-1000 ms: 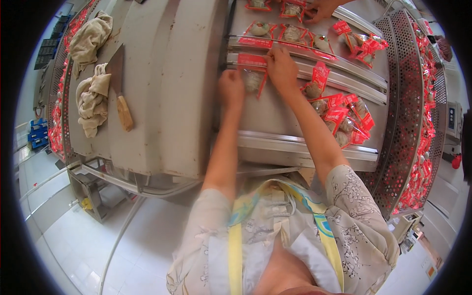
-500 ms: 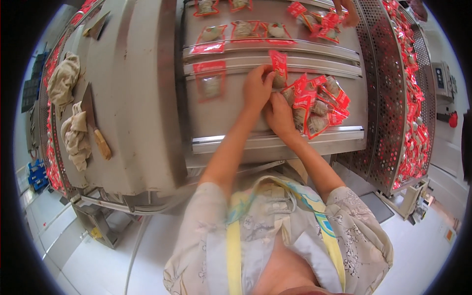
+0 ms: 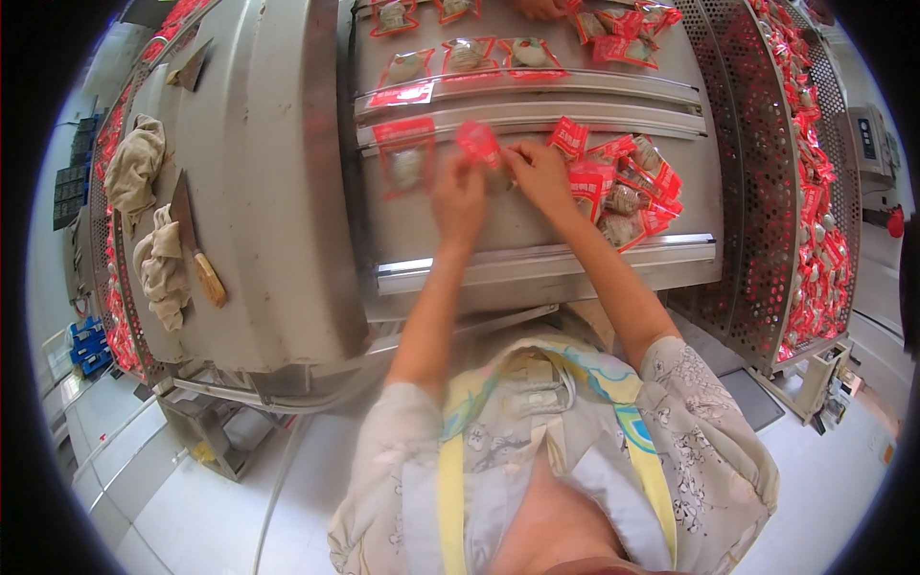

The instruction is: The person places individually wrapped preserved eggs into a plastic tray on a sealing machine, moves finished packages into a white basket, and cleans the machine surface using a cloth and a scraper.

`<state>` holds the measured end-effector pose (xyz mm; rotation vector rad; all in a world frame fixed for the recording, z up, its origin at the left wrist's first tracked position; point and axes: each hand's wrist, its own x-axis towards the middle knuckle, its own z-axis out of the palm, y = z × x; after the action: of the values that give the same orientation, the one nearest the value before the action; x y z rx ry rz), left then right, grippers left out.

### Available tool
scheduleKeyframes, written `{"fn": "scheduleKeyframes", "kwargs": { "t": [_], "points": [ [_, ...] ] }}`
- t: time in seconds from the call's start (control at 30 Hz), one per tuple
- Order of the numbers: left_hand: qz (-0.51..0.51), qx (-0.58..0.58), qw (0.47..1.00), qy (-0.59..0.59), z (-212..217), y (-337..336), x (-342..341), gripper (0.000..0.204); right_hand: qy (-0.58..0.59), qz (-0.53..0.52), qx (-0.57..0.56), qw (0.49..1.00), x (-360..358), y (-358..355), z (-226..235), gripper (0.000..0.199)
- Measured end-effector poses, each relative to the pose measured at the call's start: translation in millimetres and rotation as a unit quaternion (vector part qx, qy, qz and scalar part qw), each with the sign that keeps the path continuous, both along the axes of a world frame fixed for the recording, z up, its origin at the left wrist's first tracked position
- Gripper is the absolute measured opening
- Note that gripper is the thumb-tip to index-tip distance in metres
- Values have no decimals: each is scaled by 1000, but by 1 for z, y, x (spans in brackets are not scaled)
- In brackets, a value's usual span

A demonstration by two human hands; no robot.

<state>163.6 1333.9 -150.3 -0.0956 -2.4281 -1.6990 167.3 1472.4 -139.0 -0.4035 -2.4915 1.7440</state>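
Head view: compared with half a second ago, both hands have shifted left from the pouch pile [image 3: 625, 198] at centre right, so one red-topped pouch [image 3: 478, 144] sits mid-frame near the flat pouch [image 3: 406, 167]. Left hand [image 3: 459, 206] seems to pinch it, but blur and fingers hide its lower part; right hand's [image 3: 539, 179] fingertips are bunched at its edge. Wood-handled knife [image 3: 207, 278] and crumpled cloth [image 3: 136, 171] lie left, co-worker's hand [image 3: 542, 9] up top.

Knife [image 3: 195, 247] beside crumpled cloth [image 3: 159, 268], perhaps blue bins [image 3: 88, 345] leftward
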Motion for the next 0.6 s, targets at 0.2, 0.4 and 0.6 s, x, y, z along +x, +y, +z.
{"fn": "scheduleKeyframes", "kwargs": {
  "t": [0.2, 0.4, 0.6],
  "points": [
    [31, 56, 998, -10, -13, -22, 4, 10, -32, 38, -64, 997, -14, -12, -10, 23],
    [46, 123, 991, -17, -17, -22, 2, 16, -44, 37, -82, 995, -16, -15, -35, 25],
    [96, 32, 994, -43, -5, -17, 7, 26, -87, 40, 139, 986, -16, -6, -19, 25]
  ]
}}
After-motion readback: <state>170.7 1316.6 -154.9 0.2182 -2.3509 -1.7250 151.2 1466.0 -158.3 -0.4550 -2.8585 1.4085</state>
